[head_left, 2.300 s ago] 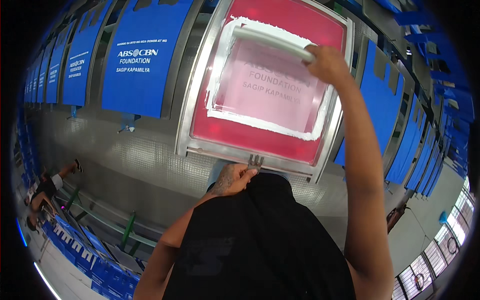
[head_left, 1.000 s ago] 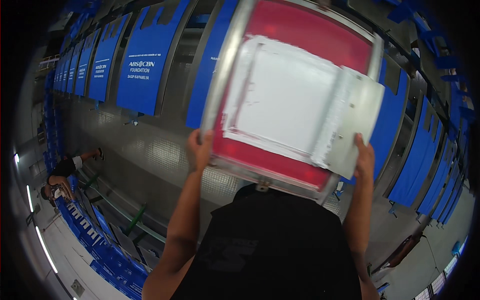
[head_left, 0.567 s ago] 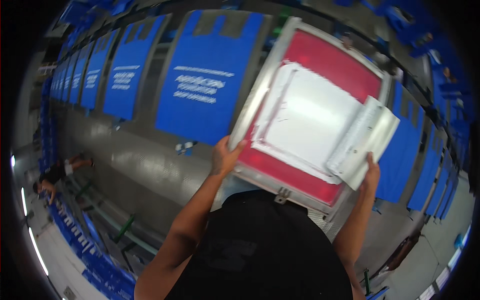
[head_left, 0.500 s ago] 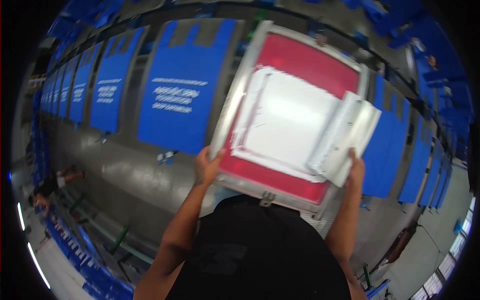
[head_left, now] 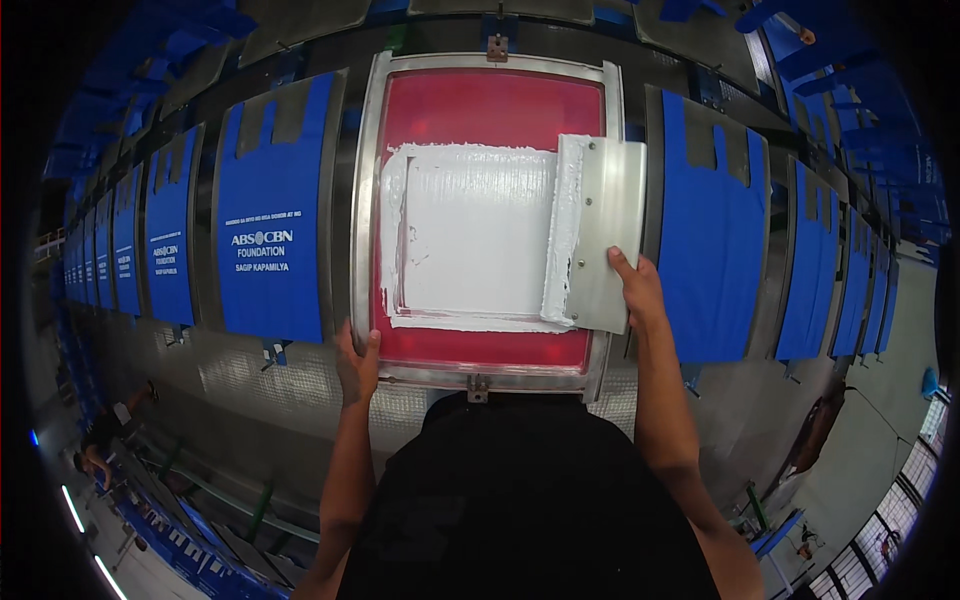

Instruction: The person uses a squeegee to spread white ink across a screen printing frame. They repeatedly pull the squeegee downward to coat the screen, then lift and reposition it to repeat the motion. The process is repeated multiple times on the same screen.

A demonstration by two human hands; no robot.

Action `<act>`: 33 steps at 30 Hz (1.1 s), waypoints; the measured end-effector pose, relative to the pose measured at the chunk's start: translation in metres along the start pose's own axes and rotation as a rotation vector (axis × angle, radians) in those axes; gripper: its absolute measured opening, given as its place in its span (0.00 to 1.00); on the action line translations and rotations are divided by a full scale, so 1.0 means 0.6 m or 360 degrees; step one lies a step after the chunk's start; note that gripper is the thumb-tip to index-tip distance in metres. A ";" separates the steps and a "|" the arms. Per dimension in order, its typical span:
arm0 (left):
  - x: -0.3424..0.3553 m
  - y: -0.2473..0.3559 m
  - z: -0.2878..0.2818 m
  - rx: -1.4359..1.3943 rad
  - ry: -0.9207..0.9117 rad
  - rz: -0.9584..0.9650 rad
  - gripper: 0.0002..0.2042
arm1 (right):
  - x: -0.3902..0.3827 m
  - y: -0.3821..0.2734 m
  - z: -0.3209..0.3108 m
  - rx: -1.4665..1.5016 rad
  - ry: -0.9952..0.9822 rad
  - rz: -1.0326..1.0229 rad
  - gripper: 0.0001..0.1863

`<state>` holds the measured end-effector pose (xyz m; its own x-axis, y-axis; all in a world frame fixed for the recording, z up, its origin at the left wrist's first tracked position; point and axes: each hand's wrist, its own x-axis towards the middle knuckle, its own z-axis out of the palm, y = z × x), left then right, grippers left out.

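Observation:
In front of me a screen printing frame [head_left: 366, 200] with a silvery metal rim lies over the table. Its red mesh [head_left: 490, 100] carries a wide patch of white ink [head_left: 475, 230]. My left hand [head_left: 357, 365] is closed around the rim at the near left corner. Held in my right hand [head_left: 640, 290] is a wide metal squeegee [head_left: 612, 200], which rests along the right side of the ink. White ink coats its left edge. My right thumb lies on top of the squeegee, and the other fingers are partly hidden beneath it.
Left of the frame, blue cloth bags [head_left: 268, 190] with white print lie on boards in a row. On the right, blue bags [head_left: 712, 240] without visible print continue the row. Metal clips [head_left: 497, 48] sit at the frame's far and near edges. A person [head_left: 100, 440] is at far lower left.
The frame, tilted in my view before, now sits square. It has shifted left in the picture, with both hands still on the rim and squeegee. The view has steadied.

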<state>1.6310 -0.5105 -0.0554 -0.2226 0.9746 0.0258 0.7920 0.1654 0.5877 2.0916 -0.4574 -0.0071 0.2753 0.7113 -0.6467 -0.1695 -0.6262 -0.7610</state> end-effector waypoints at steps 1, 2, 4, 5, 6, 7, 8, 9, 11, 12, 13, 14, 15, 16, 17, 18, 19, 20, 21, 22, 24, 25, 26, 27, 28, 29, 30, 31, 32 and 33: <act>-0.014 0.003 -0.004 0.0055 0.0009 0.0070 0.23 | -0.002 -0.014 -0.001 -0.0081 -0.0009 -0.0001 0.24; -0.028 0.032 -0.018 0.0110 0.0011 0.0136 0.21 | -0.003 -0.030 -0.005 -0.0310 -0.0067 -0.0100 0.24; -0.091 0.048 -0.030 0.0002 -0.0329 0.0074 0.14 | 0.009 -0.071 0.001 -0.0764 -0.0237 -0.0299 0.24; -0.136 0.042 -0.027 -0.0175 -0.0664 -0.0051 0.10 | 0.023 -0.091 0.015 -0.0939 -0.0293 -0.0385 0.23; -0.169 0.062 -0.014 -0.0286 -0.0834 -0.0004 0.07 | 0.039 -0.114 0.037 -0.1124 -0.0343 -0.0474 0.23; -0.211 0.046 0.004 -0.0410 -0.1100 -0.0086 0.07 | 0.053 -0.138 0.062 -0.1300 -0.0394 -0.0563 0.22; -0.226 0.073 0.013 -0.0664 -0.1061 -0.0383 0.08 | 0.062 -0.164 0.096 -0.1513 -0.0407 -0.0669 0.21; -0.236 0.115 0.025 -0.0920 -0.1011 -0.0677 0.09 | 0.065 -0.191 0.132 -0.1726 -0.0416 -0.0778 0.20; -0.237 0.140 0.034 -0.1119 -0.1002 -0.1073 0.11 | 0.067 -0.222 0.180 -0.2025 -0.0421 -0.1003 0.18; -0.233 0.140 0.038 -0.1066 -0.1060 -0.1176 0.12 | 0.073 -0.222 0.191 -0.2122 -0.0421 -0.1163 0.18; -0.232 0.140 0.040 -0.1010 -0.1121 -0.1278 0.13 | 0.088 -0.201 0.196 -0.2174 -0.0376 -0.1374 0.18; -0.232 0.142 0.041 -0.1018 -0.1074 -0.1284 0.12 | 0.106 -0.163 0.198 -0.2216 -0.0320 -0.1588 0.19; -0.231 0.146 0.045 -0.1034 -0.1036 -0.1284 0.12 | 0.119 -0.126 0.197 -0.2261 -0.0251 -0.1800 0.20; -0.234 0.147 0.045 -0.1050 -0.0998 -0.1286 0.12 | 0.116 -0.083 0.194 -0.2251 -0.0196 -0.1882 0.21; -0.234 0.148 0.042 -0.1070 -0.1028 -0.1303 0.12 | 0.103 -0.040 0.186 -0.2237 -0.0131 -0.1957 0.22; -0.233 0.149 0.042 -0.1095 -0.1036 -0.1320 0.12 | 0.084 -0.026 0.186 -0.2213 -0.0075 -0.2051 0.23; -0.232 0.148 0.044 -0.1117 -0.1053 -0.1335 0.12 | 0.072 -0.023 0.178 -0.2196 -0.0152 -0.1990 0.22; -0.240 0.143 0.043 -0.1121 -0.1085 -0.1299 0.13 | 0.038 -0.033 0.175 -0.2176 -0.0256 -0.1914 0.22; -0.236 0.134 0.044 -0.1121 -0.1130 -0.1263 0.13 | 0.003 -0.045 0.175 -0.2156 -0.0351 -0.1824 0.22; -0.231 0.125 0.039 -0.1102 -0.1184 -0.1234 0.14 | -0.029 -0.060 0.176 -0.2183 -0.0479 -0.1641 0.22; -0.232 0.122 0.042 -0.1214 -0.1179 -0.1306 0.17 | -0.085 -0.081 0.180 -0.2226 -0.0739 -0.1293 0.22; -0.233 0.118 0.041 -0.1273 -0.1170 -0.1333 0.19 | -0.107 -0.073 0.181 -0.2257 -0.0841 -0.1138 0.21; -0.216 0.123 0.029 -0.0900 -0.1187 -0.1079 0.20 | -0.124 -0.066 0.179 -0.2218 -0.0861 -0.1097 0.22; -0.191 0.132 0.014 -0.0534 -0.1185 -0.0797 0.22 | -0.136 -0.048 0.175 -0.2176 -0.0865 -0.1067 0.22; -0.169 0.134 0.003 -0.0176 -0.1161 -0.0509 0.23 | -0.146 -0.032 0.173 -0.2133 -0.0870 -0.1039 0.22; -0.144 0.121 -0.011 -0.0114 -0.0747 0.0077 0.25 | -0.155 -0.030 0.177 -0.2159 -0.0885 -0.0955 0.22; -0.120 0.108 -0.021 -0.0048 -0.0303 0.0634 0.27 | -0.156 -0.027 0.182 -0.2153 -0.0871 -0.0913 0.22; -0.076 0.135 -0.037 0.0060 -0.0174 0.0651 0.24 | -0.156 -0.020 0.184 -0.2148 -0.0848 -0.0874 0.22; -0.024 0.168 -0.057 0.0166 -0.0047 0.0669 0.21 | -0.157 -0.012 0.187 -0.2142 -0.0823 -0.0833 0.22; 0.020 0.182 -0.058 0.0231 -0.0109 0.0825 0.20 | -0.157 -0.015 0.186 -0.2116 -0.0808 -0.0873 0.20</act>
<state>1.6949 -0.4862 0.0371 0.2517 0.9409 0.2266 0.8597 -0.3249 0.3942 1.9617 -0.4832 0.0548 -0.3717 0.8014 -0.4686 0.8654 0.1165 -0.4873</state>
